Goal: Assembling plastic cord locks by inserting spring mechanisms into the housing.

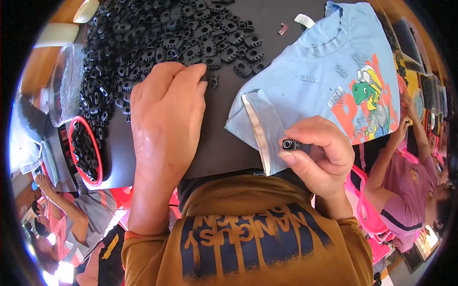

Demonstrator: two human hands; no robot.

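A large heap of black toothed plastic pieces, which look like hair claw clip halves (186, 28), covers the far left of the dark table. Over its near edge lies my left hand (167, 107), back up, fingers curled together; what they grip, if anything, is hidden. Just right of those fingertips is a small black piece (214, 81). Between thumb and forefinger, my right hand (324, 155) pinches a small black clip piece (289, 144) with a metal ring, perhaps a spring, at its end. It is held above the cuff of a folded light blue T-shirt (286, 71), where several small metal springs (341, 71) are scattered.
At the left edge stand a red-rimmed basket (99, 157) of black pieces and a clear plastic tub (64, 86). A small brownish piece (283, 29) sits beyond the shirt. People work nearby on both sides; one in a purple top (410, 190) sits at right.
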